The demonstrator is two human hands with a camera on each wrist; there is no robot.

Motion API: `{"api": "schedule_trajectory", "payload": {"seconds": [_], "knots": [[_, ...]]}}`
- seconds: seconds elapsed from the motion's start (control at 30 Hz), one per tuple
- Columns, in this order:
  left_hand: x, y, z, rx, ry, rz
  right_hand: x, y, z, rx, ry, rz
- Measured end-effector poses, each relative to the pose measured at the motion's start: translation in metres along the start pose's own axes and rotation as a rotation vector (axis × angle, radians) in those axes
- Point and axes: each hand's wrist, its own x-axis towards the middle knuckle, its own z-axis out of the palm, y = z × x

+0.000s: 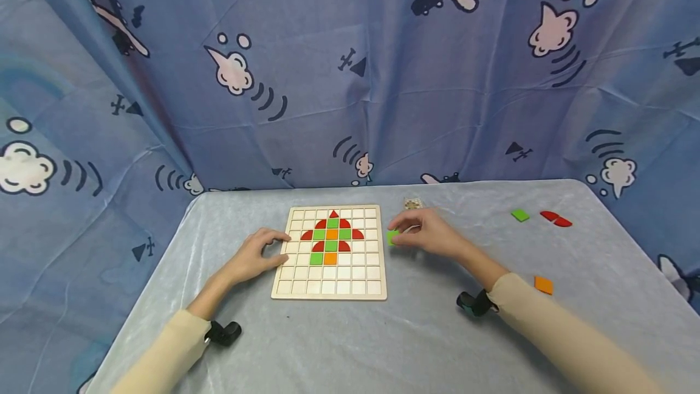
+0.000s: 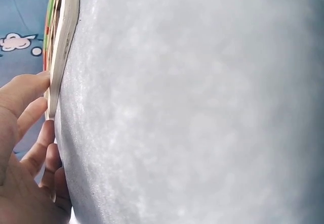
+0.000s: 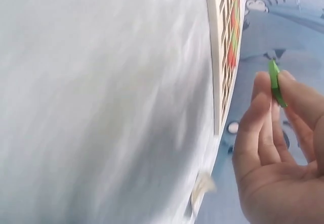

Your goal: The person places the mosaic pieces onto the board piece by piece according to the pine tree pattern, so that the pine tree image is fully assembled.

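Observation:
A wooden grid board [image 1: 355,287] lies on the table. Red, green and orange pieces fill part of its squares in a stepped shape with a red triangle [image 1: 333,214] at the top. At the board's left edge rests my left hand [image 1: 253,258], thumb and fingers spread apart and touching the rim; the left wrist view shows its fingertips at the board's side [image 2: 63,47]. Just right of the board, my right hand [image 1: 426,233] pinches a green square tile [image 3: 275,82] between thumb and fingertips, raised above the cloth.
On the right of the table lie another green tile [image 1: 520,215], two red curved pieces [image 1: 549,216] and an orange tile [image 1: 544,285]. A small patterned card-like item [image 1: 412,203] is behind my right hand. A blue printed curtain [image 1: 306,78] hangs behind the grey tablecloth [image 1: 426,339].

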Motion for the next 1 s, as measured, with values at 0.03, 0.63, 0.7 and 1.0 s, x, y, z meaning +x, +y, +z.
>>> {"api": "schedule_trajectory", "payload": {"seconds": [0.03,0.63,0.7,1.0], "knots": [[0.000,0.000,0.000,0.002,0.000,0.000,0.003,0.000,0.004,0.021,-0.004,0.006],[0.002,0.000,0.000,0.009,-0.004,0.001,0.029,-0.013,0.058,0.009,-0.039,0.063],[0.002,0.001,0.000,0.009,-0.004,0.000,0.031,-0.015,0.062,0.011,-0.044,0.070],[0.001,0.001,0.001,0.011,0.001,0.010,0.043,-0.016,0.077,-0.028,-0.070,0.017]]}}
